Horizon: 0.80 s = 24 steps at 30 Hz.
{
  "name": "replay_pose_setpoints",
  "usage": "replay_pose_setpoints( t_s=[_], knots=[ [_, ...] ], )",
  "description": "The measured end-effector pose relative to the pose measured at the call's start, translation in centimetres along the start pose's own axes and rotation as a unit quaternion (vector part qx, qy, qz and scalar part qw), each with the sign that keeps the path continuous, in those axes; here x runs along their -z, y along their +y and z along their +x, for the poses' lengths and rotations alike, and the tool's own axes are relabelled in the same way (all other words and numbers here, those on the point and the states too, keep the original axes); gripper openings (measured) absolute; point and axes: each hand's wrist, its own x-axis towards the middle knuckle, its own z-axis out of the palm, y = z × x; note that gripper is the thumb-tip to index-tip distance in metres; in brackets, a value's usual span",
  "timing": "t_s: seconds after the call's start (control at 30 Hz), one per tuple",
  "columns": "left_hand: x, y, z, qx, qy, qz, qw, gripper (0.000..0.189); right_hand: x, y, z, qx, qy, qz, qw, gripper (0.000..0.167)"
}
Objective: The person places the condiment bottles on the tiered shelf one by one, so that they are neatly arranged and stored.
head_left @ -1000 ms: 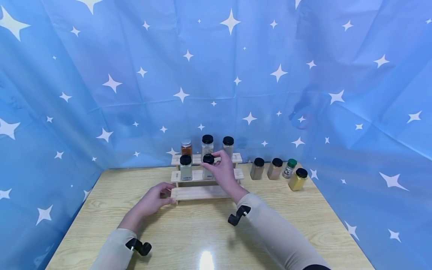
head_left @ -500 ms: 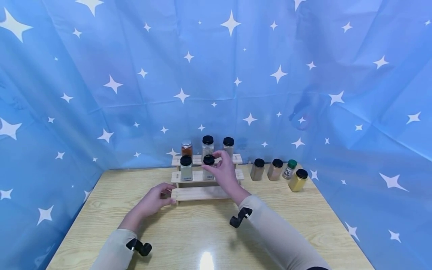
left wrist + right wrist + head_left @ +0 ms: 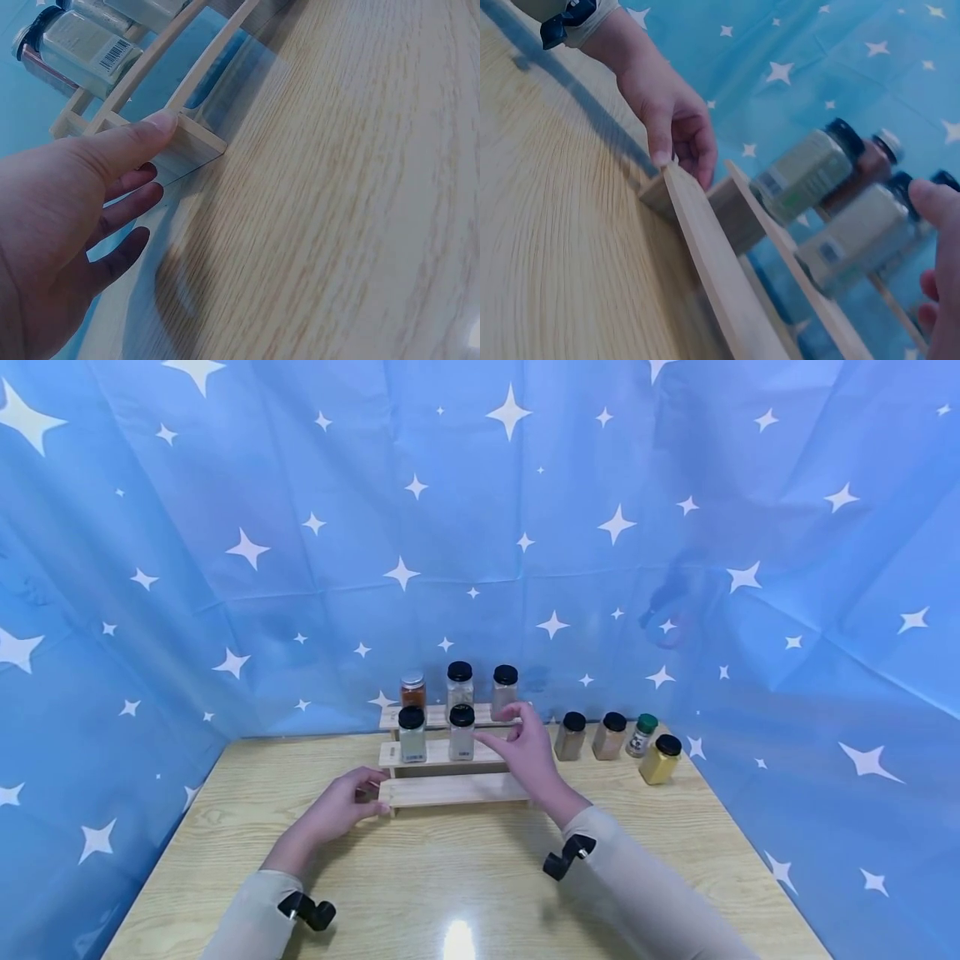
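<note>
A three-tier wooden spice rack point(image 3: 453, 789) stands at the back of the table. My left hand point(image 3: 345, 808) holds its left end, thumb point(image 3: 139, 139) on the front edge of the lowest tier and fingers round the side. My right hand point(image 3: 531, 760) is just right of a black-lidded spice jar point(image 3: 462, 742) on the middle tier, thumb and fingers spread apart with nothing between them. Another black-lidded jar point(image 3: 412, 743) with pale contents stands left of it. On the top tier are a silver-lidded jar point(image 3: 413, 692) with reddish contents and two black-lidded jars point(image 3: 460, 685).
Right of the rack stand a brown jar point(image 3: 571, 739), a pinkish jar point(image 3: 609, 739), a green-lidded jar point(image 3: 642, 737) and a yellow jar point(image 3: 662, 762). A blue star-patterned curtain point(image 3: 360, 527) hangs behind the wood-grain table point(image 3: 420, 877).
My right hand has let go of the black-lidded jar on the middle tier and moved right, away from it. That jar stays upright on the tier. My left hand keeps its place.
</note>
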Motion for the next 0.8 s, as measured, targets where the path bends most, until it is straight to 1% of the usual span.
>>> replay_pose_setpoints(
  t_s=[0.1, 0.3, 0.47, 0.53, 0.63, 0.8],
  knots=[
    [0.0, -0.1, 0.0, -0.006, -0.001, 0.000, 1.0000, 0.053, 1.6, 0.7, -0.3, -0.005, 0.005, -0.005, 1.0000, 0.049],
    [0.1, -0.2, 0.0, -0.006, -0.001, 0.002, 1.0000, 0.053, 5.1, 1.5, -1.0, -0.012, 0.025, -0.025, 0.9993, 0.045],
    [0.1, -0.2, 0.0, -0.007, 0.000, 0.002, 1.0000, 0.054, 7.6, 2.5, -1.5, -0.013, 0.040, -0.030, 0.9987, 0.042],
    [0.2, -0.2, 0.0, -0.007, 0.000, 0.003, 1.0000, 0.054, 8.5, 3.1, -1.7, -0.010, 0.040, -0.043, 0.9982, 0.041],
    [0.1, -0.2, 0.1, -0.007, -0.002, 0.003, 1.0000, 0.053, 10.2, 4.0, -2.1, -0.007, 0.050, -0.080, 0.9955, 0.042],
    [0.1, -0.2, 0.0, -0.008, -0.002, 0.001, 1.0000, 0.053, 13.0, 5.5, -2.5, -0.016, 0.091, -0.119, 0.9886, 0.046]
  ],
)
